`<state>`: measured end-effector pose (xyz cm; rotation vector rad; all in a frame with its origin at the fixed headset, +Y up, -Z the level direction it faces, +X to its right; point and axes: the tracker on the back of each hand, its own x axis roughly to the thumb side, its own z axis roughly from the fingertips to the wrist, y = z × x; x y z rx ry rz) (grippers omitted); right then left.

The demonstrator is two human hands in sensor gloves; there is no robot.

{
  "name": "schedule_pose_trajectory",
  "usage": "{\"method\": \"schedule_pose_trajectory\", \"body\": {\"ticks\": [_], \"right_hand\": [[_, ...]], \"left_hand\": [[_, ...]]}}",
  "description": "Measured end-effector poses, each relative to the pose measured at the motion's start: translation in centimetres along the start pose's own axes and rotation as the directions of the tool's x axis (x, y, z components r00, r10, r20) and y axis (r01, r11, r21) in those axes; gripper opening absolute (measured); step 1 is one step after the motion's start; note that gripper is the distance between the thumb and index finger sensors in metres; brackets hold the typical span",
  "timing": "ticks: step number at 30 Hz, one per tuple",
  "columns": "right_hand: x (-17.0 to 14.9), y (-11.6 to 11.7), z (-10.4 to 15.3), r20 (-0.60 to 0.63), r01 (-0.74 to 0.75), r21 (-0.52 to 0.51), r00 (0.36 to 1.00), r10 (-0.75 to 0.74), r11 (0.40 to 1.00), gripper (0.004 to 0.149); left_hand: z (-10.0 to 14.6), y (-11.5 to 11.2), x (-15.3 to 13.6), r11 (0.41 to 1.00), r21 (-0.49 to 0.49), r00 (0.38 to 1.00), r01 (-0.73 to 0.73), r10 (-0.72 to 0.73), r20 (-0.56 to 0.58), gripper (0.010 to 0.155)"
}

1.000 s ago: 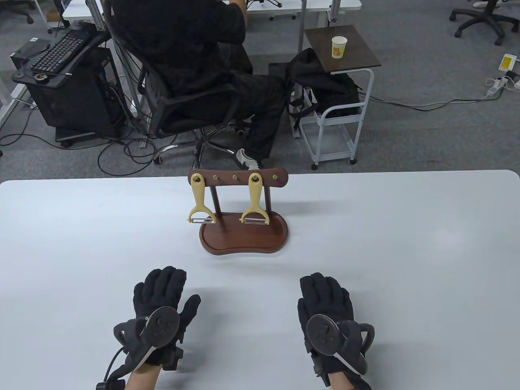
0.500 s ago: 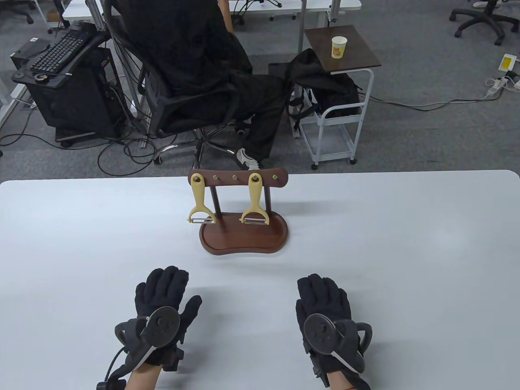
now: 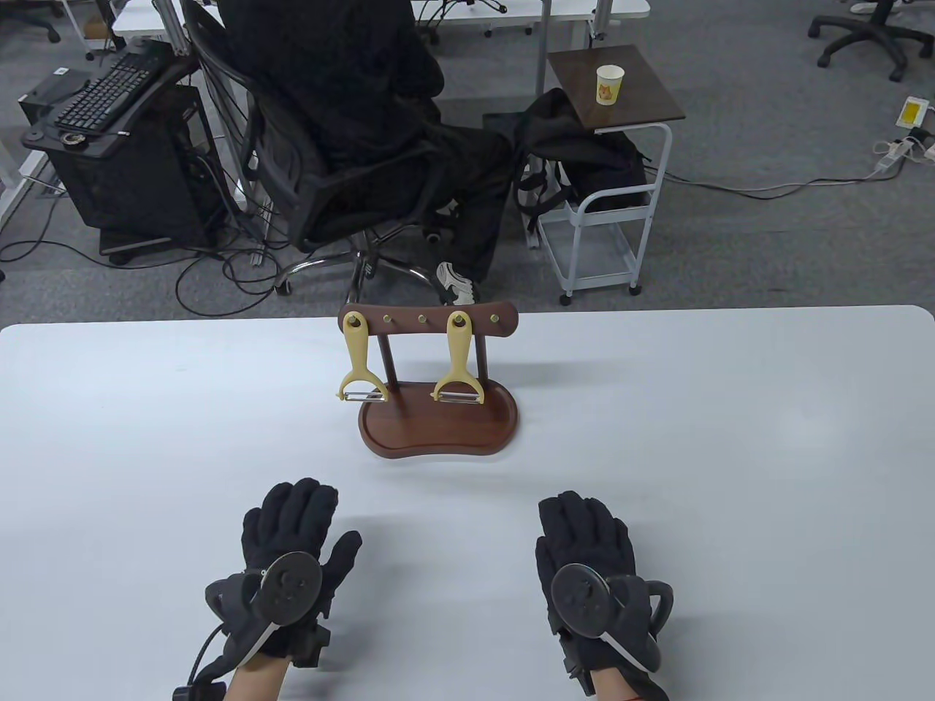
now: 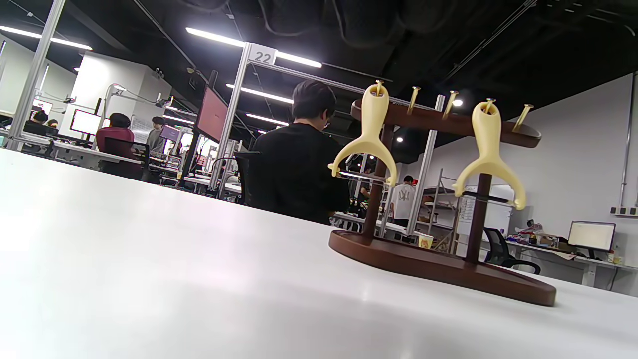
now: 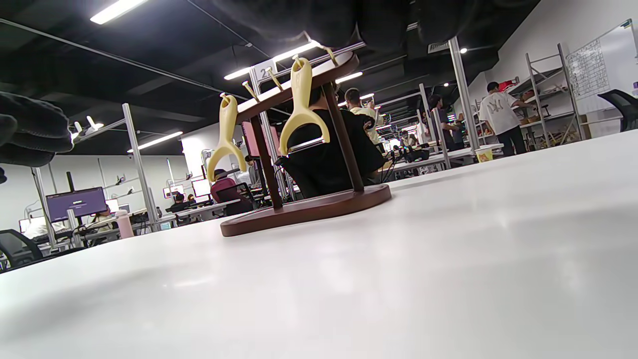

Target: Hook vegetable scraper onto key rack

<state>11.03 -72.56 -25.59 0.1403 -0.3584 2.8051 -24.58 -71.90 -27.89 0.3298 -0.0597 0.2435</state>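
Note:
A dark wooden key rack (image 3: 428,322) with brass pegs stands on its tray base (image 3: 438,431) at the table's far middle. Two cream vegetable scrapers hang from its pegs: one on the leftmost peg (image 3: 359,358) and one right of centre (image 3: 459,359). Both also show in the left wrist view (image 4: 367,135) (image 4: 488,154) and the right wrist view (image 5: 227,137) (image 5: 301,104). My left hand (image 3: 298,511) and right hand (image 3: 581,520) rest flat on the table near the front edge, fingers extended, holding nothing, well short of the rack.
The white table (image 3: 730,438) spreads around the rack. Beyond its far edge a person sits in an office chair (image 3: 329,182), with a small side cart (image 3: 613,182) carrying a paper cup (image 3: 610,84).
Both hands stay in place on the table with only tiny shifts. The seated person behind the table has turned in the chair.

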Motion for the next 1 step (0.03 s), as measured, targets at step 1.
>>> {"method": "schedule_pose_trajectory", "body": {"ticks": [1], "right_hand": [[-0.01, -0.01, 0.0, 0.0, 0.001, -0.002, 1.0, -0.001, 1.0, 0.051]], "left_hand": [[-0.01, 0.0, -0.02, 1.0, 0.0, 1.0, -0.001, 0.001, -0.001, 0.07]]}}
